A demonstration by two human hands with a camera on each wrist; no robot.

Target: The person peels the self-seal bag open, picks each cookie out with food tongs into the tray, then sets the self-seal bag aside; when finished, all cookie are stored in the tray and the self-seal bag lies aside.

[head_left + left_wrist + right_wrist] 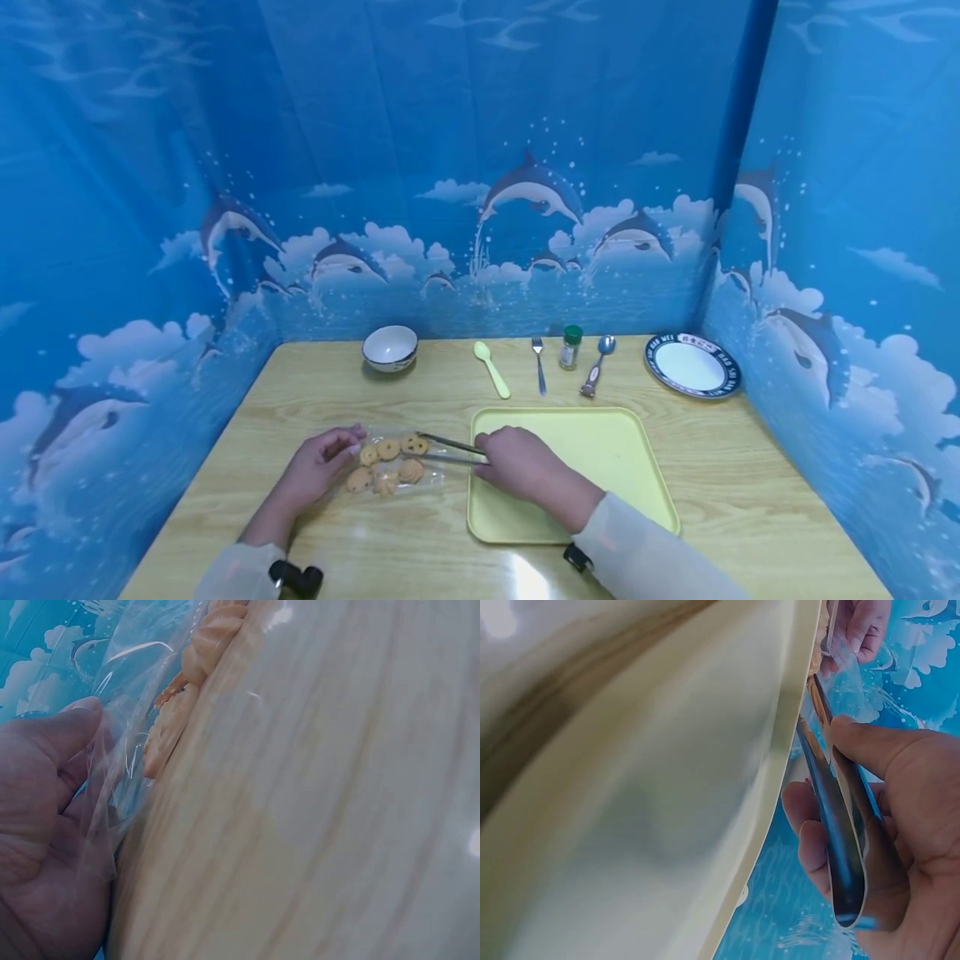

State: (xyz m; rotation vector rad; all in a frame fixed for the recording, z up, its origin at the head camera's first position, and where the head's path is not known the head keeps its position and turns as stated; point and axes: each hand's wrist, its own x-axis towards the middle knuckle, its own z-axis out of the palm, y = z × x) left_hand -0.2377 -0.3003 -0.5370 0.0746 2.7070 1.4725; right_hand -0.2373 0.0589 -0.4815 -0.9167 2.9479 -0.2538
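Several round cookies (pixel 386 478) lie in a clear plastic bag (pixel 431 479) left of the tray. My left hand (pixel 321 468) pinches the bag's left edge between thumb and fingers, as the left wrist view shows close up beside a cookie (pixel 171 727). In my right hand (pixel 521 467) is a pair of metal tongs (pixel 838 825), gripped between thumb and fingers. The tongs reach left over the tray's rim, their tips at the upper right cookie (pixel 415 444). Whether the tips touch that cookie I cannot tell.
Under my right hand lies a yellow tray (pixel 630 475). Along the back stand a bowl (pixel 390 348), a light-green spoon (pixel 492 369), a fork (pixel 539 367), a green-capped jar (pixel 571 347), a metal spoon (pixel 597 367) and a dark-rimmed plate (pixel 692 365). Dolphin-printed curtains (pixel 465 125) surround the table.
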